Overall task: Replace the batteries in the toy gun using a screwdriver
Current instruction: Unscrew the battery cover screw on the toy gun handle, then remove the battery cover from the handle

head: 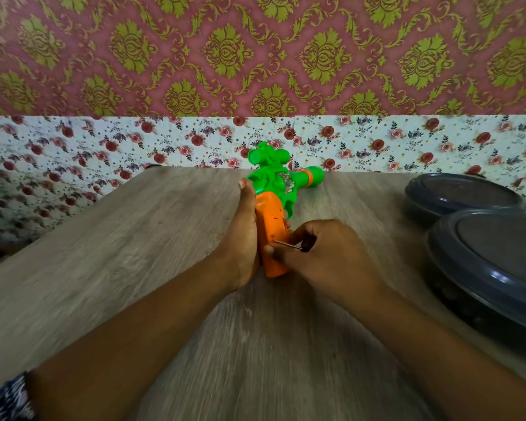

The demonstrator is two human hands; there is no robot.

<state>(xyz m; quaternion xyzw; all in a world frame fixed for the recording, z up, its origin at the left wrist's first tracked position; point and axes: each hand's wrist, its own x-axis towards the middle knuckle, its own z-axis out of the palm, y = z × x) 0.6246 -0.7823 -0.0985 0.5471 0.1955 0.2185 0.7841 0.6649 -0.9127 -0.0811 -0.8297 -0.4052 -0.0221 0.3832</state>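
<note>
Toy gun (274,208) steadied by left hand (242,235); right hand (319,253) drives screwdriver (289,245).

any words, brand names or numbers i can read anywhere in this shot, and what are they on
None can be read.
toy gun: a silvery sticker on the green body, too blurred to tell if it carries text.
Orange grip held by the left hand: no lettering visible.
screwdriver in the right hand: no marking visible.
Two dark lidded containers: no labels visible.
</note>
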